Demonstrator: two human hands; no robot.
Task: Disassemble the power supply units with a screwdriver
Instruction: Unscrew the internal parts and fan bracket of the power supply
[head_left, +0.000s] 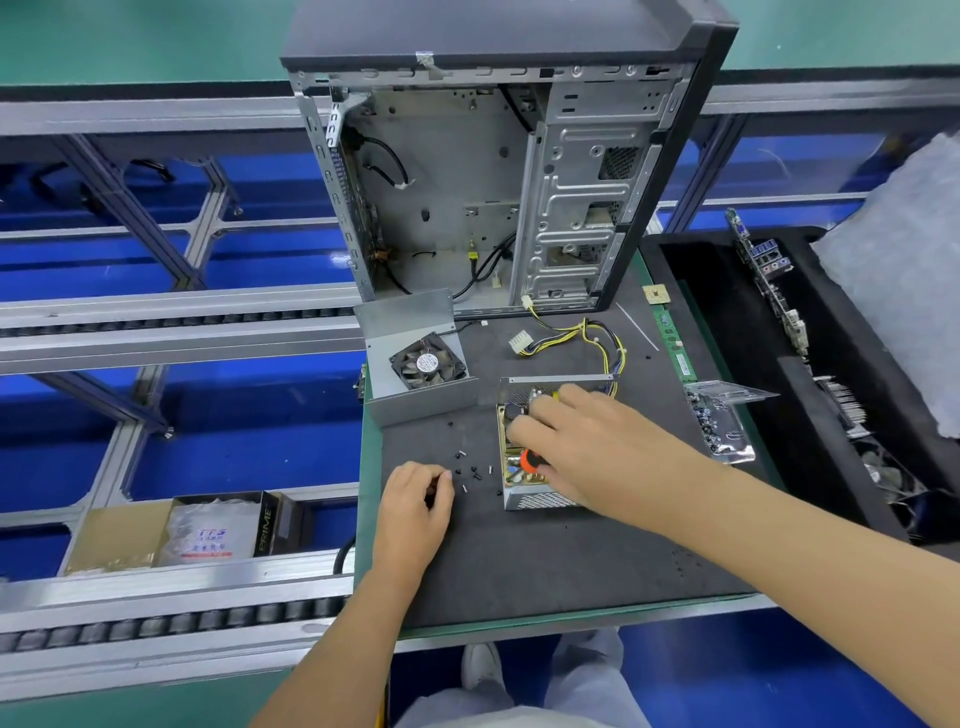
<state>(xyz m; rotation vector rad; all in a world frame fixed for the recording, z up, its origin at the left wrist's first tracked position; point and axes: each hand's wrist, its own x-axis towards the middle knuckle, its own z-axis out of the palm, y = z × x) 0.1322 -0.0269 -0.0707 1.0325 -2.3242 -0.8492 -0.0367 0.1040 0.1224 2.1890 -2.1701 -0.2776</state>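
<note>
An opened power supply unit (540, 499) lies on the dark mat, its circuit board exposed inside the perforated metal shell. My right hand (576, 441) reaches over it and grips an orange-handled screwdriver (530, 460) pointed down into the board. My left hand (415, 499) rests on the mat to the left, its fingertips pinched together on something small and dark beside several loose black screws (475, 470). The unit's removed metal cover (410, 364), with a black fan (428, 361) on it, stands behind the screws. Yellow and black cables (582, 335) run from the unit.
An empty computer case (493, 171) stands open at the back of the mat. A green memory stick (675, 343) and a clear plastic bag (722, 421) lie on the right. A black tray (795, 364) holds circuit boards. A cardboard box (171, 530) sits on the conveyor at left.
</note>
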